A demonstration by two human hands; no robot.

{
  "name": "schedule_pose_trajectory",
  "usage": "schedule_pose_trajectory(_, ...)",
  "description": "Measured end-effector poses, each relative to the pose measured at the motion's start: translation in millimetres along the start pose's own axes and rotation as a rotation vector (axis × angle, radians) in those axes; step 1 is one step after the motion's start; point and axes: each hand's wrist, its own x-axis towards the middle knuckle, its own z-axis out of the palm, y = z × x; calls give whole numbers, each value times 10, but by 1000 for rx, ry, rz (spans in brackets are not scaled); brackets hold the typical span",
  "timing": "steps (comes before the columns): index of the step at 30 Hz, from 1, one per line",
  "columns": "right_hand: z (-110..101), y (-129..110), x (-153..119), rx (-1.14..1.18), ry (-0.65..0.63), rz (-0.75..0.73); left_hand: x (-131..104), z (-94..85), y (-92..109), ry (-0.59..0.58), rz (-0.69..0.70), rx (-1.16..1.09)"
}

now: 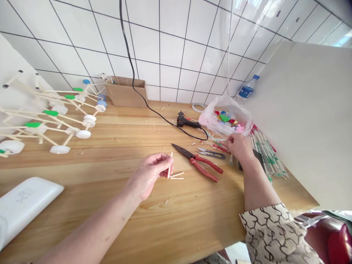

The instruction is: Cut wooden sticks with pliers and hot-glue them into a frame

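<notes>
Nearest, on the wood table [192, 220], a white slab-like device [27, 205] lay at far L. L hand [151, 172] was low over the wood, thumb & index pinching a short stick [170, 165], approx. upright; it rose past the thumb tip, lower end by the curled fingers. Two loose sticks [177, 175] jutted just beyond those fingers; couldn't tell if held or only lying there. Pliers [193, 158] lay near, untouched, then snips [206, 152]. R hand [241, 148] was down at the red strips [218, 147] beside the plastic bag [210, 126] of colored caps [224, 118]; fingertips unclear, so couldn't tell if pinching anything. Step in hand: prob. picking out a part w/ R, stick ready in L; next move prob. called for a steady L pinch & careful R grasp amid clutter. Farther back: glue gun [189, 123], stick frames [51, 113] w/ white wheels [83, 134], cardboard box [128, 95], water bottle [246, 90].
</notes>
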Motion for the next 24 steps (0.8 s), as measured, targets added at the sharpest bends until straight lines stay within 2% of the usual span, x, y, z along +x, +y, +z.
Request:
schedule_pose_trajectory(6, -39, 134, 46, -23, 44, 143, -2, -14, -13, -14, 15, 13)
schedule_pose_trajectory(11, -3, 226, 77, -18, 65, 174, 8, -36, -21, -9, 23, 24)
schedule_pose_trajectory(16, 77, 224, 90, 3, 9, 94, -6, -21, 7, 6, 22, 35)
schedule_pose_trajectory(24, 188, 34, 56, 20, -193, -107, -41, 39, 57, 6, 37, 111)
